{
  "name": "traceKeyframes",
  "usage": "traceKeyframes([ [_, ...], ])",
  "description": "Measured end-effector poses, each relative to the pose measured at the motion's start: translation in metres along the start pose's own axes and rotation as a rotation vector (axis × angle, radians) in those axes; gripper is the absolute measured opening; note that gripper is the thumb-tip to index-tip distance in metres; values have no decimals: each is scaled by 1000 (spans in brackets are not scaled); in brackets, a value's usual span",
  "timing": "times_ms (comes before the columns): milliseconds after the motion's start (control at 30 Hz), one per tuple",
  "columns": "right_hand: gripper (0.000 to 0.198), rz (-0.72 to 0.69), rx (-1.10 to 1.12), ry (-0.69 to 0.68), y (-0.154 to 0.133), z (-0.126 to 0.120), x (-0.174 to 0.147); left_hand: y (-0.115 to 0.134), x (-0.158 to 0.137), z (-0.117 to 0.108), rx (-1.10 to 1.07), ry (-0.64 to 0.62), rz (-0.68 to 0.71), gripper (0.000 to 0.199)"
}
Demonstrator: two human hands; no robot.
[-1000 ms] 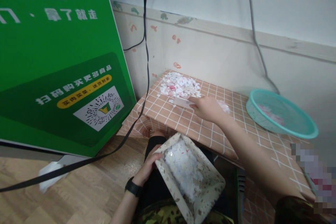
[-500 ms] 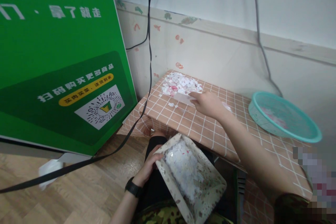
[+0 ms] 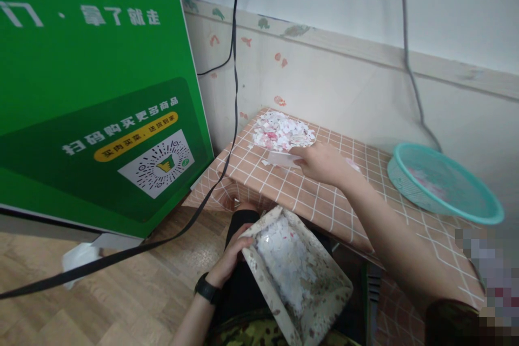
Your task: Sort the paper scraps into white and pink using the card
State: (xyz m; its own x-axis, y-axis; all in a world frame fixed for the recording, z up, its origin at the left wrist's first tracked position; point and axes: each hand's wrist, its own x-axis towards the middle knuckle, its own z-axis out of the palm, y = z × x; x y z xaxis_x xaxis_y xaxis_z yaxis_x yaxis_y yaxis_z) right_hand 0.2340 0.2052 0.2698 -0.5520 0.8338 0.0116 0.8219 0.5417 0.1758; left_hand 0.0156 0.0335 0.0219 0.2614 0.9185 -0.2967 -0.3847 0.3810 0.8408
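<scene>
My left hand (image 3: pixel 235 251) grips the left rim of a speckled, beige, square-sided bin (image 3: pixel 329 254), tilted on my lap below the table edge. Inside it lies a heap of small white paper scraps (image 3: pixel 286 254), with a few pink bits. Above the table, my right hand (image 3: pixel 324 163) pinches a flat white card (image 3: pixel 283 159), which points left and sits low over the tabletop. Just beyond the card is a pile of white and pink paper scraps (image 3: pixel 279 128). Whether the card touches the tabletop, I cannot tell.
A brown checked cloth covers the table (image 3: pixel 300 194). On its right stands a turquoise plastic basket (image 3: pixel 450 184) with pinkish bits inside. A black strap (image 3: pixel 236 81) hangs in front of the table's left end, beside a green panel (image 3: pixel 101 75). The wall (image 3: pixel 344 81) runs behind.
The card in my right hand has moved slightly nearer the table's front edge, away from the pile. My left hand still holds the bin. The whole view has shifted a little.
</scene>
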Motion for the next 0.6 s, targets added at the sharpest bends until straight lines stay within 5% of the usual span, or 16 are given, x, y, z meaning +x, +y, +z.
traceKeyframes([
  [600, 33, 59, 3, 45, 20, 13, 17, 2, -5, -4, -28, 18, 14, 35],
])
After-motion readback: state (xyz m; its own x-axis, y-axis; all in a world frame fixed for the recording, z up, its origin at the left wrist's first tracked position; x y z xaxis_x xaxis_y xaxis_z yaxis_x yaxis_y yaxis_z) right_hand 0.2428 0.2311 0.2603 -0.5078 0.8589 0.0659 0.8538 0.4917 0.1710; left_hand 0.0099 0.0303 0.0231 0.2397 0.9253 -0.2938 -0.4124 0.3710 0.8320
